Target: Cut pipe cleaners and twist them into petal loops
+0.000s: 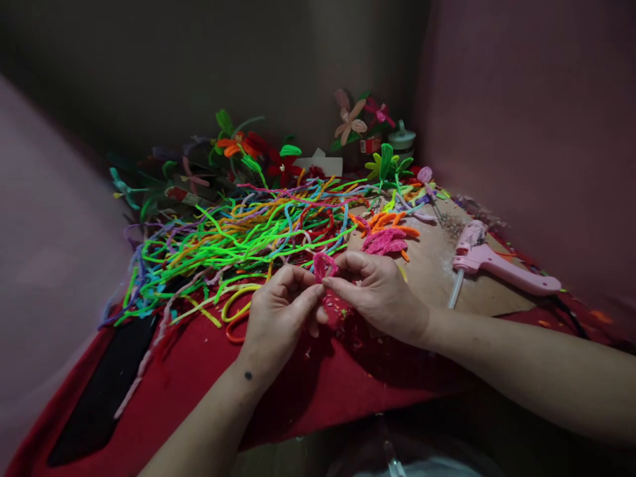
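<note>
Hands [380, 295] pinch pink loop [319, 265]; red cloth [318, 384] reaches front edge [342, 417].

I'd call this a home craft corner, AFAICT from my remote seat. A pinkish wall [531, 132] sits close on the R, a dark wall [199, 59] at the back, & light's v. dim, so more like a private room than a shop floor. On the red-covered table [308, 401] I've got a big multicol. heap of pipe cleaners [233, 238], a pink glue gun [514, 270] lying on a pc. of cardboard [430, 281], & tiny scraps [343, 314] strewn abt. Behind the heap I see fuzzy flowers [350, 124] in diff. colours, incl. peach, red & orange, w/ a lidded jar [401, 139] just beside some.
</note>
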`<state>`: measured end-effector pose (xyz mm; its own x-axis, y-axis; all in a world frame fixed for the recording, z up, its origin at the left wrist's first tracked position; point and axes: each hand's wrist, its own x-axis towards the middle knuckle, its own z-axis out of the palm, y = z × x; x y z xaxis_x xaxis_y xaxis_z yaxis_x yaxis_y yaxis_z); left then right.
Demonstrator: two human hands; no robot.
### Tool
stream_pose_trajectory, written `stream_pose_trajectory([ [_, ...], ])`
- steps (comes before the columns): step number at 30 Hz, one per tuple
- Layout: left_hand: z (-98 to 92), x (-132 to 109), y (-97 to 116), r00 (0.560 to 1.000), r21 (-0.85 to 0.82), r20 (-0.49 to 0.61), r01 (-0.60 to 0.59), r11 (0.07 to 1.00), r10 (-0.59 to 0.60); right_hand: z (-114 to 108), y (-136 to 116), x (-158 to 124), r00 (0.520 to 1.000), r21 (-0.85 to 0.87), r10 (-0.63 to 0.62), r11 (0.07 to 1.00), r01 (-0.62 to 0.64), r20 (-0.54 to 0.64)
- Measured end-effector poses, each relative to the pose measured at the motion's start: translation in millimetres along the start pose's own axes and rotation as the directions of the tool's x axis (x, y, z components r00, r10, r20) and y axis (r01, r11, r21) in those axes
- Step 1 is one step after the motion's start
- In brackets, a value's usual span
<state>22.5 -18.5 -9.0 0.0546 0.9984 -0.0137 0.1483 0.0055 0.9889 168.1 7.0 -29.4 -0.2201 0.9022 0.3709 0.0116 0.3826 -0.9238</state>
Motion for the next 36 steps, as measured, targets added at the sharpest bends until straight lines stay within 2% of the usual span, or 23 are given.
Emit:
stream_pose_trajectory([
  [3, 0.7, 1, -1, 1.000, -0.059, 0.029, -0.002, 0.998, 0.004, -2, -3, 4, 0.991, 0.142, 0.127, 0.981, -0.134, 0.052],
  [6, -1.3, 3, -2, 0.997, -0.119, 0.072, 0.019, 0.993, -0.011, -4, -6, 8, 0.921, 0.336, 0.319, 0.862, -0.381, 0.225],
  [8, -3.3, 3, -2, 0.997, -0.159, 0.076, 0.019, 0.987, -0.007, -5, -8, 9, 0.878, 0.391, 0.355, 0.795, -0.464, 0.320],
  [10, -5.0, 3, -1, 0.998, -0.172, 0.058, 0.002, 0.985, 0.008, -6, -9, 8, 0.894, 0.398, 0.317, 0.811, -0.429, 0.317],
  [14, -5.9, 2, 1, 0.999, -0.152, 0.043, -0.008, 0.988, 0.015, -6, -7, 8, 0.946, 0.318, 0.248, 0.897, -0.306, 0.209],
  [20, -4.2, 1, 0, 0.999, -0.110, 0.045, 0.014, 0.994, -0.009, -8, -4, 9, 0.960, 0.187, 0.206, 0.952, -0.241, 0.189],
  [23, -3.9, 1, 0, 1.000, -0.076, 0.017, 0.012, 0.997, -0.010, -7, -3, 9, 0.954, 0.166, 0.221, 0.952, -0.256, 0.204],
  [28, -2.6, 1, 2, 0.999, 0.002, -0.007, 0.045, 0.999, -0.045, -7, -3, 11, 0.949, 0.378, 0.257, 0.873, -0.309, 0.184],
  [31, -1.7, 0, 2, 0.999, 0.076, 0.006, 0.043, 0.996, -0.044, -6, -1, 12, 0.917, 0.467, 0.307, 0.791, -0.396, 0.256],
  [36, -5.8, 2, 2, 0.991, 0.125, 0.114, -0.081, 0.989, 0.066, -4, 5, 13, 0.858, 0.548, 0.409, 0.660, -0.514, 0.312],
])
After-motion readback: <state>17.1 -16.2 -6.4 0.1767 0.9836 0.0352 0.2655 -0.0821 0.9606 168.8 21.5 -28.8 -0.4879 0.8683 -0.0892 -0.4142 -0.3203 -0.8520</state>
